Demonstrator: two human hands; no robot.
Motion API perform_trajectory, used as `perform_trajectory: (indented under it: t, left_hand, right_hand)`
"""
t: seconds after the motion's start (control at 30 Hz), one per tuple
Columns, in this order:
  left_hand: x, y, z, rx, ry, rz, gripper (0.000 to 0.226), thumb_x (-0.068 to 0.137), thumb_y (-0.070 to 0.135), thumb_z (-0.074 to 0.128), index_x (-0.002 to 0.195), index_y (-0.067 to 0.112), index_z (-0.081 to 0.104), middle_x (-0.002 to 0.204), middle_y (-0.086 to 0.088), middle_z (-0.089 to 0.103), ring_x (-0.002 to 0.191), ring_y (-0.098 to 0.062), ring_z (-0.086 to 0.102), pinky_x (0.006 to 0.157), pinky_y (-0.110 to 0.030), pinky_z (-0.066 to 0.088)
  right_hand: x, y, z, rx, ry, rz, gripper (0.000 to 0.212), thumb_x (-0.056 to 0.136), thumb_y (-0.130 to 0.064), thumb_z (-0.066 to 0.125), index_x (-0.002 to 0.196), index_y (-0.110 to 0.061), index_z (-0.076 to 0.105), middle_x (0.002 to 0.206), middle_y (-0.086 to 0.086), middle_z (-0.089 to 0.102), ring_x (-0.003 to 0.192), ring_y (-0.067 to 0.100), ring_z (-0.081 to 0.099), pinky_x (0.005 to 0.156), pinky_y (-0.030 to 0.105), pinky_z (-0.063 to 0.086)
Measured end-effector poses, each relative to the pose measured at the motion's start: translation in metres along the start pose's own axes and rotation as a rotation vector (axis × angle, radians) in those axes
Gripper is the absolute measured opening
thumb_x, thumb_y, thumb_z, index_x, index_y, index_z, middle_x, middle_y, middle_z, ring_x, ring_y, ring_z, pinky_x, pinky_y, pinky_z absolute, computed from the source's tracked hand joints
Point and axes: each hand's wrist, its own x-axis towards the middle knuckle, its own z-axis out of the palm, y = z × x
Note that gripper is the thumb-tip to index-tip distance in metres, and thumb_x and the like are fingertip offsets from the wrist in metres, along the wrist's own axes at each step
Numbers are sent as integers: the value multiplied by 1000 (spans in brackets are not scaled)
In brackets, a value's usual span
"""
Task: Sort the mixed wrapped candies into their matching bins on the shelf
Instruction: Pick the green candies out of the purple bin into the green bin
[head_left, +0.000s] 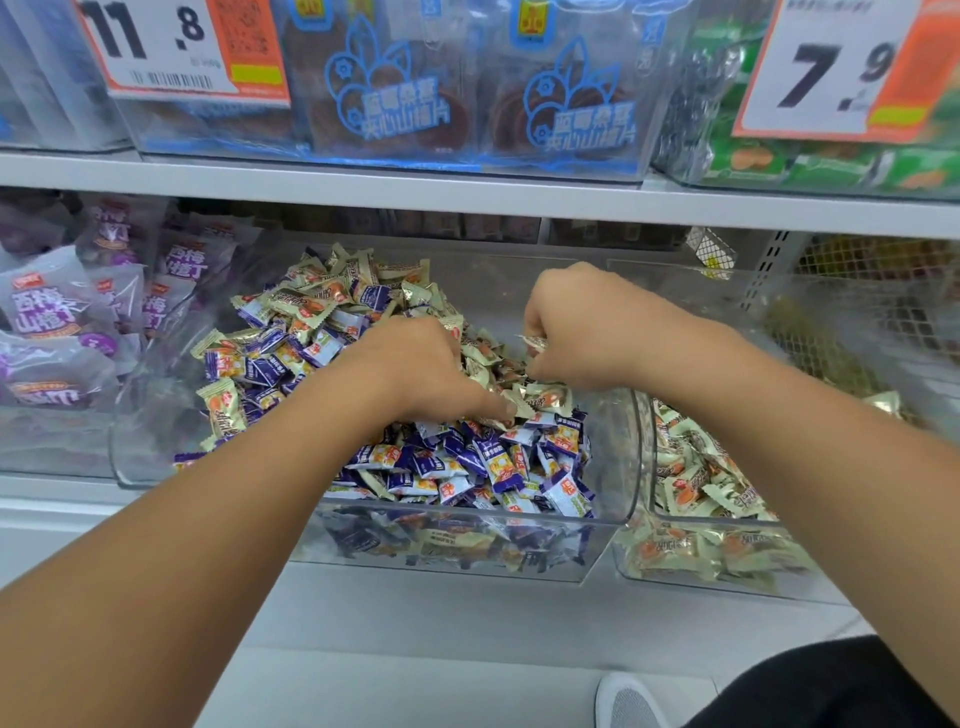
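A clear plastic bin (457, 564) in the middle of the lower shelf holds a heap of mixed wrapped candies: purple-and-white ones (498, 462) and cream ones with an orange picture (332, 296). My left hand (421, 371) lies on the heap, fingers curled down into the candies with the index finger stretched right. My right hand (582, 327) hovers over the heap's right side, fingers curled round several cream candies (535, 343). The clear bin to the right (696, 571) contains only cream candies (696, 488).
A bin of purple snack bags (67, 322) stands at the left. The shelf above (467, 192) carries blue-printed packs (571, 104), green packs and price cards. A wire mesh panel (883, 291) is at the far right. A grey shoe (628, 701) shows below.
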Motion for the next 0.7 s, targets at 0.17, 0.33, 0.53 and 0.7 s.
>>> perform_trajectory:
  t: [0.17, 0.33, 0.53, 0.7]
  left_hand:
    - [-3, -5, -7, -75, -151, 5, 66, 74, 60, 75, 123, 17, 64, 135, 0, 59, 114, -20, 54, 94, -29, 41]
    - [-2, -29, -14, -370, -144, -29, 74, 73, 52, 81, 135, 18, 56, 132, -1, 62, 111, -17, 61, 89, -25, 42]
    - [-5, -42, -13, -699, -88, -37, 26, 85, 31, 76, 98, 19, 56, 67, -2, 63, 51, -11, 53, 39, -19, 34]
    - [-3, -39, -12, -705, 150, 38, 17, 87, 27, 74, 96, 22, 60, 63, 9, 67, 45, -8, 56, 37, -15, 37]
  right_hand:
    - [-4, -5, 0, -180, -126, -4, 38, 81, -16, 75, 64, -13, 41, 70, 5, 50, 53, 21, 47, 47, 25, 33]
    - [-3, -14, 1, -333, -244, -6, 35, 85, -25, 74, 70, -15, 45, 77, 2, 56, 61, 21, 51, 52, 29, 37]
    - [3, -17, 6, -262, -359, -17, 12, 87, -12, 61, 77, -9, 58, 70, 2, 51, 59, 21, 45, 50, 26, 36]
    - [12, -2, 4, -74, -213, 17, 31, 80, -11, 61, 110, -6, 65, 101, 13, 68, 94, 33, 68, 78, 43, 61]
